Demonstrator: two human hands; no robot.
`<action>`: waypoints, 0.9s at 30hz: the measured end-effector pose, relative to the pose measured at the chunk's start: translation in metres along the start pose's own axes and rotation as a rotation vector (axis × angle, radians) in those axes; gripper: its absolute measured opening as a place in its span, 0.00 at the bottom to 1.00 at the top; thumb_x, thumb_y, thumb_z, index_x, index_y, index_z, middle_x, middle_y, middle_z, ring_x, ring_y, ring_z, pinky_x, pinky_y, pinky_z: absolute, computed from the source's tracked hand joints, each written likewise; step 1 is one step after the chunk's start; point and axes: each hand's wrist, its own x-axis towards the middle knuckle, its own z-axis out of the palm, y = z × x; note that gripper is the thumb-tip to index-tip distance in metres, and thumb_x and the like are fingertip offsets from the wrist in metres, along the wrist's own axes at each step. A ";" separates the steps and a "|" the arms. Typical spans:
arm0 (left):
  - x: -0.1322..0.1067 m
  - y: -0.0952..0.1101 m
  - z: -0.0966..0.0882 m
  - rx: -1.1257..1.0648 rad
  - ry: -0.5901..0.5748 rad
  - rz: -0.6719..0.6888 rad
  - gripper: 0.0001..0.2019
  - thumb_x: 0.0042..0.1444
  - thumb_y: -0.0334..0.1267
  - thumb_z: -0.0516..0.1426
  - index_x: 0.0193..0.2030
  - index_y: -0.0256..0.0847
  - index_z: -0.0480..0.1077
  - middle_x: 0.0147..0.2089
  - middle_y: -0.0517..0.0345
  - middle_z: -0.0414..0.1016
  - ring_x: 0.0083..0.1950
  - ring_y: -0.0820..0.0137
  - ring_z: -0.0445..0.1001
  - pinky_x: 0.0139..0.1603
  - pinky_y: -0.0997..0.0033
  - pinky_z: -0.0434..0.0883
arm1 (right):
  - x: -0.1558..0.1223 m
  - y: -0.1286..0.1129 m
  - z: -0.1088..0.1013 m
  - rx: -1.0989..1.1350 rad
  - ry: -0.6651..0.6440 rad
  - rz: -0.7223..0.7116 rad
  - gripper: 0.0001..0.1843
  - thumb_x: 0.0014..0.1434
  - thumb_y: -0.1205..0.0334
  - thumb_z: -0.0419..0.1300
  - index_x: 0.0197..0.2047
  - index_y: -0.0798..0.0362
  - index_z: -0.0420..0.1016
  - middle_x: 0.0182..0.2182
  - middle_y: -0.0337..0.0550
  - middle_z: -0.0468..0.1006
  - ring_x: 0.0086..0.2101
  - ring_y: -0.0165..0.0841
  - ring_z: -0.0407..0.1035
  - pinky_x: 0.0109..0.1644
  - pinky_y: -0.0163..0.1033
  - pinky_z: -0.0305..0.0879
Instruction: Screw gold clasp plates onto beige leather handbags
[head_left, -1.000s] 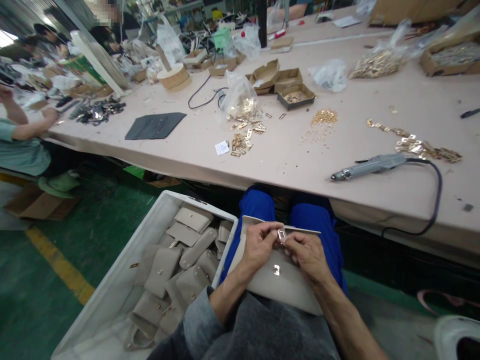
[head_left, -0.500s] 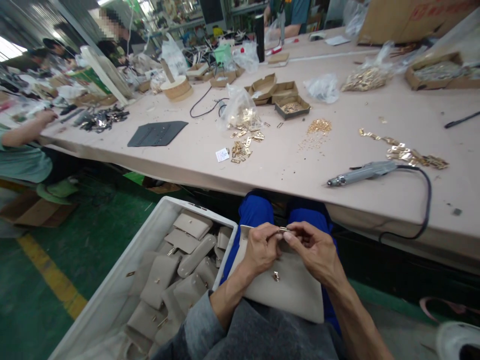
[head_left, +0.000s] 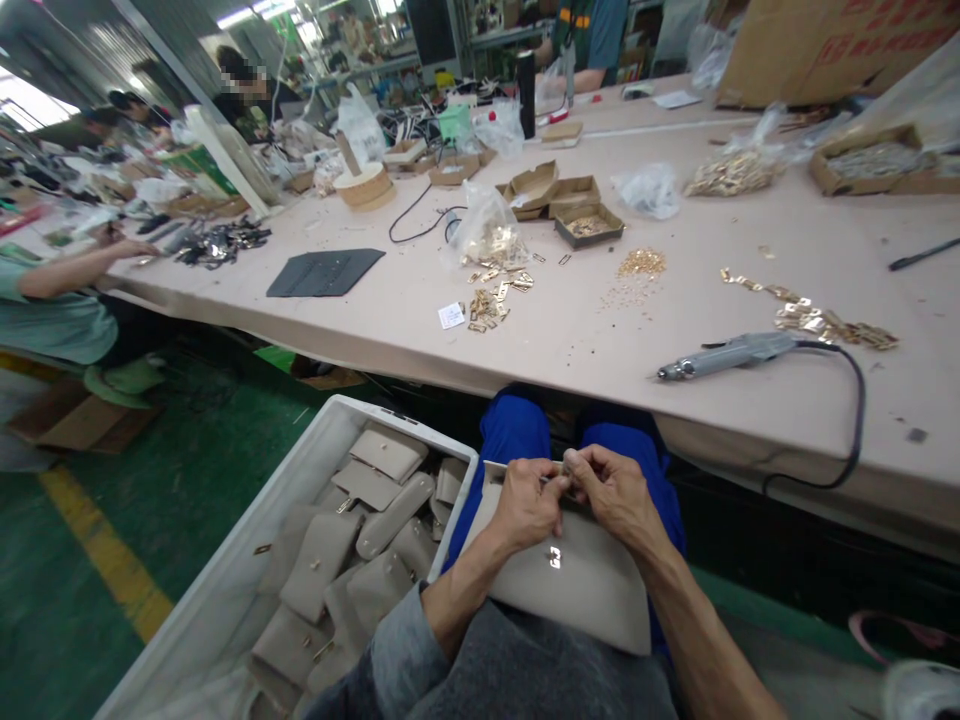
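Observation:
A beige leather flap piece (head_left: 577,585) lies across my lap, with a small gold clasp (head_left: 554,557) fixed near its middle. My left hand (head_left: 527,502) and my right hand (head_left: 611,490) meet at the piece's far edge. Both pinch a small metal fitting (head_left: 561,482) between their fingertips, right at that edge. The fitting is mostly hidden by my fingers. My blue trousers (head_left: 517,430) show beyond the hands.
A white crate (head_left: 300,470) of beige pieces stands at my left. On the pink table (head_left: 570,330) lie an electric screwdriver (head_left: 724,355) with cord, gold hardware piles (head_left: 487,300), small cardboard boxes (head_left: 589,222) and a dark sheet (head_left: 324,272). A person (head_left: 52,310) sits at the left.
The metal fitting stood up flat between my fingertips a second ago; now both hands have closed in over it at the flap's edge. The view has tilted down slightly.

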 end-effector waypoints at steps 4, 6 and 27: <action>0.004 -0.003 0.001 0.010 0.033 -0.013 0.14 0.64 0.40 0.56 0.30 0.38 0.77 0.13 0.63 0.68 0.14 0.72 0.67 0.18 0.77 0.61 | 0.001 0.007 -0.002 0.049 -0.040 0.002 0.19 0.62 0.45 0.65 0.40 0.54 0.79 0.29 0.42 0.78 0.27 0.32 0.70 0.31 0.36 0.65; 0.005 -0.004 0.002 0.045 0.045 -0.004 0.13 0.64 0.39 0.56 0.31 0.37 0.78 0.14 0.63 0.68 0.15 0.72 0.67 0.19 0.76 0.61 | 0.001 0.010 -0.002 0.025 -0.010 -0.013 0.17 0.62 0.48 0.65 0.39 0.54 0.79 0.30 0.43 0.79 0.28 0.32 0.70 0.31 0.36 0.65; 0.009 -0.007 0.005 0.187 0.092 0.050 0.12 0.58 0.35 0.58 0.24 0.37 0.76 0.21 0.62 0.69 0.24 0.73 0.64 0.27 0.72 0.56 | 0.006 0.026 0.001 0.145 0.019 0.055 0.27 0.64 0.37 0.60 0.30 0.53 0.76 0.19 0.38 0.72 0.19 0.29 0.62 0.24 0.34 0.57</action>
